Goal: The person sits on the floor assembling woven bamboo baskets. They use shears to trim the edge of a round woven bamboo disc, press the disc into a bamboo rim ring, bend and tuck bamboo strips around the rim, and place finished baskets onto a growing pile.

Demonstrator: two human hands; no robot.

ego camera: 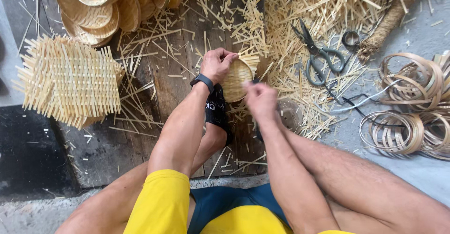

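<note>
Left hand (217,64) grips the rim of a small woven disc (236,79), steadying it over the foot (217,110) on the plank (173,81), while the blurred right hand (260,100) closes at its lower edge, its hold unclear; scissors (318,56) lie near.

Yellow shorts (161,201), black wristwatch (202,81), black sock (216,110)

The small round basket (236,79) is pale yellow with a criss-cross weave. The stacked mats (70,81) are pale yellow and checked too. The scissors (318,56) are dark grey. The shorts (164,203) are bright yellow. The watch (202,81) is black.
</note>
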